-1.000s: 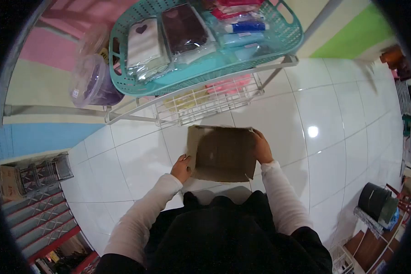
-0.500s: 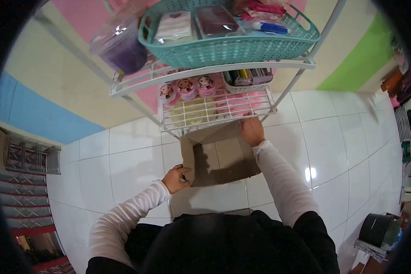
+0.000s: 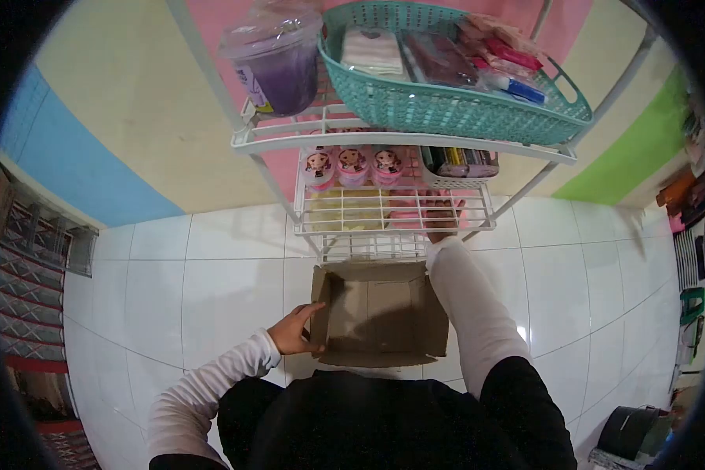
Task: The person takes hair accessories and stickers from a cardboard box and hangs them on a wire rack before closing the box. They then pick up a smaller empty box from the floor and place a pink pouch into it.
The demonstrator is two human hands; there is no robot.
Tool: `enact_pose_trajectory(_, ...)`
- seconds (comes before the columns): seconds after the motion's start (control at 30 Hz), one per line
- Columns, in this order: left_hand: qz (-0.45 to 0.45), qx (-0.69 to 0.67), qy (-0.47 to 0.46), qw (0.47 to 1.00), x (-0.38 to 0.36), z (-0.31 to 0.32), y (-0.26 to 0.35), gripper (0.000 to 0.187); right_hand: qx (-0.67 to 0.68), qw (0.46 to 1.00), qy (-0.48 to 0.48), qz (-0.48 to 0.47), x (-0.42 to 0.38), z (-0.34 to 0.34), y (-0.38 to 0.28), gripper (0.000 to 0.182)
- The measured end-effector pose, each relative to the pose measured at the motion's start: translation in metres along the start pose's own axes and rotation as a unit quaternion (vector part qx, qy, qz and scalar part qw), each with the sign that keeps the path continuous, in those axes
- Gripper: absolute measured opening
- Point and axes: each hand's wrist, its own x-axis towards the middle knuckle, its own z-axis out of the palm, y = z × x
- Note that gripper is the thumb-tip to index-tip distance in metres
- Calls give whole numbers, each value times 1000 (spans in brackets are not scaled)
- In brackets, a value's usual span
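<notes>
An open, bare cardboard box (image 3: pixel 380 356) sits on the tiled floor in front of a white wire rack. At its left wall is my left hand (image 3: pixel 294 330), thumb and fingers spread apart against the rim. My right hand (image 3: pixel 441 219) reaches in under the rack's middle shelf (image 3: pixel 352 223), partly covered by the wires, with its fingers stretched forward. Pink packs (image 3: pixel 406 213) lie on the level below, close by those fingers. Yellowish packs (image 3: pixel 337 210) are to the left of them.
Above, a teal basket (image 3: pixel 454 110) of packets and a purple tub (image 3: pixel 278 74) stand on the upper shelf. Small pink-based jars (image 3: pixel 352 166) and a white basket (image 3: pixel 458 180) occupy the middle shelf. A black container (image 3: pixel 628 431) is at lower right.
The cardboard box has gone from tilted in both hands to level on the floor. My right hand has left its far edge and moved under the shelf; my left fingers have spread.
</notes>
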Motion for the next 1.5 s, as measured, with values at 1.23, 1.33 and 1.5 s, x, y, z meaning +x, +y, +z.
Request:
enact_pose_trajectory(1.23, 18, -9, 67, 998, 27, 24, -22, 99, 282, 872, -379, 125, -125, -174, -61, 30)
enact_pose_trajectory(1.33, 95, 48, 105, 989, 30, 30, -32, 101, 221, 861, -452, 77, -152, -99, -36, 34)
enact_pose_trajectory(1.5, 18, -66, 14, 998, 29, 25, -13, 101, 158, 881, -415, 163, -170, -53, -37, 43)
